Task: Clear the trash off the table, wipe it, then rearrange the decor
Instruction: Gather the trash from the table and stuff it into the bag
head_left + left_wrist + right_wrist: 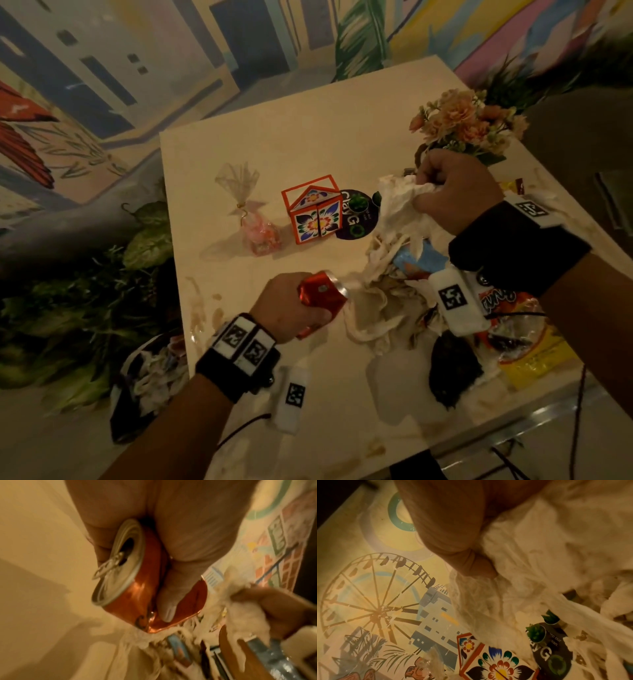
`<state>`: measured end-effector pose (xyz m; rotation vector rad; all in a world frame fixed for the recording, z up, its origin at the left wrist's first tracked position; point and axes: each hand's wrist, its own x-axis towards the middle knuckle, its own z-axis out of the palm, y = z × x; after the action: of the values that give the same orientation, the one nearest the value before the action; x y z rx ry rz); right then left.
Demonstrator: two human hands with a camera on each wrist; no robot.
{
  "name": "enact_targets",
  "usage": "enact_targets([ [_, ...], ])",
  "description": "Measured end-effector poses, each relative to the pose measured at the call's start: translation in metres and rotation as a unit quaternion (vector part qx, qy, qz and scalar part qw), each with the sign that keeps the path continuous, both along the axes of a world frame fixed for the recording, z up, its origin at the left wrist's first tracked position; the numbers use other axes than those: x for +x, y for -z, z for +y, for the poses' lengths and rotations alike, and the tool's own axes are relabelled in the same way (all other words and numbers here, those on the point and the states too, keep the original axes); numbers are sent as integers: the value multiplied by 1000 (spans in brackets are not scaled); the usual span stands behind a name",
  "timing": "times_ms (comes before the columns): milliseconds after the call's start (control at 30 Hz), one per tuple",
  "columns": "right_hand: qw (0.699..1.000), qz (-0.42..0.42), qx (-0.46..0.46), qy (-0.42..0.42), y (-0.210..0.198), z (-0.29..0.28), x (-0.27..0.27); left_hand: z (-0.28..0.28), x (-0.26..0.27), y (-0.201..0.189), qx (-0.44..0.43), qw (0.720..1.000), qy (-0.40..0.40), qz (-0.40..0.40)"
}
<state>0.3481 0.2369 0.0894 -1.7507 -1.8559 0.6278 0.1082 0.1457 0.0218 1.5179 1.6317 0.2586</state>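
Note:
My left hand (291, 308) grips a crushed red drink can (323, 293) above the white table (274, 144), near its left front. In the left wrist view the thumb presses into the dented red can (137, 588), whose pull tab sticks up. My right hand (452, 192) holds a bunch of crumpled white tissue (397, 202) lifted off the trash pile (394, 294). The right wrist view shows the tissue (539, 561) bunched under the fingers (453, 534). Decor stands mid-table: a floral box (313, 214), a wrapped pink gift bag (257, 229), a dark round sign (356, 219), peach flowers (466, 123).
Snack wrappers in orange and yellow (513, 329) and a dark clump (452, 370) lie at the table's right front. A black trash bag (144, 377) holding tissues sits left of the table, beside leafy plants (68, 308). Brown stains mark the table's left edge (205, 308).

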Motion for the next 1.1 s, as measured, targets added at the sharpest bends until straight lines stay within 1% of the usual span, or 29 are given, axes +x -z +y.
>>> enact_targets([
  [100,999,33,-1,7,2,-5,-5,-4,-19,-15,16,996,-48,-72],
  [167,998,54,-21,-14,2,-9,-9,-8,-24,-23,25,990,-72,-115],
  [200,998,51,-32,-30,1,-10,-10,-10,-26,-25,35,989,-81,-122],
  [267,997,38,-43,-48,1,-8,-12,-13,-28,-29,66,987,-100,-108],
  [367,998,43,-38,-40,3,3,-17,-17,-29,-34,96,980,-148,-96],
  [433,997,56,-46,-38,3,6,-20,-20,-31,-39,106,973,-180,-100],
  [533,994,61,-59,-65,2,11,-28,-27,-40,-44,112,962,-223,-111],
  [667,991,82,-72,-81,4,13,-48,-42,-59,-48,120,940,-285,-141],
  [800,985,117,-63,-115,6,7,-81,-55,-87,-49,120,925,-322,-160],
  [900,979,132,-49,-149,8,-3,-117,-66,-119,-45,141,917,-340,-153],
  [967,974,142,-51,-171,12,-13,-147,-74,-147,-37,145,919,-341,-135],
  [1100,970,127,-43,-204,26,-38,-220,-88,-214,-11,116,913,-368,-129],
])
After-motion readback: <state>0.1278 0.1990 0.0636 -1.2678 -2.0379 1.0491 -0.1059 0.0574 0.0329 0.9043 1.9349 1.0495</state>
